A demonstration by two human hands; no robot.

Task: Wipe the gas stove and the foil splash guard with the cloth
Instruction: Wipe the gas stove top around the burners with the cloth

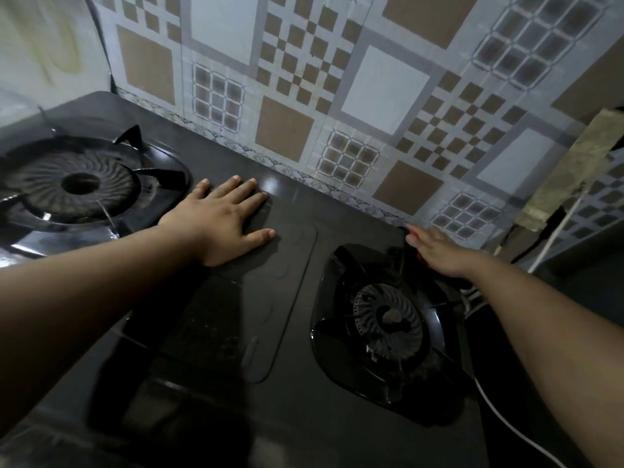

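Two bare forearms in the foreground, reaching in from the lower corners over a black gas stove [297, 383] seen from above in dim light. Left hand [223, 219] pressed palm-down on the flat middle panel between the two burners, fingers [251, 189] spread wide and straight, holding nothing, fingertips close to the rear edge. Right hand [435, 253] blurred, stretched out at the far right rear corner of the stove, just behind the right burner [388, 320], fingers extended toward the foot of the foil splash guard [337, 96]; impossible to tell whether anything sits under the palm. Cloth not discernible in either hand. Left burner [79, 185] larger in view, ringed by black pan supports, glossy reflections on the surrounding tray. Right burner set in a shiny black recess with four supports. Splash guard standing upright directly along the back edge of the stove, printed with grey, white and brown squares and checker patterns, a narrow ornamental border at its base. White cable [513, 423] trailing along the right side of the stove. Pale wall [40, 45] at the upper left.
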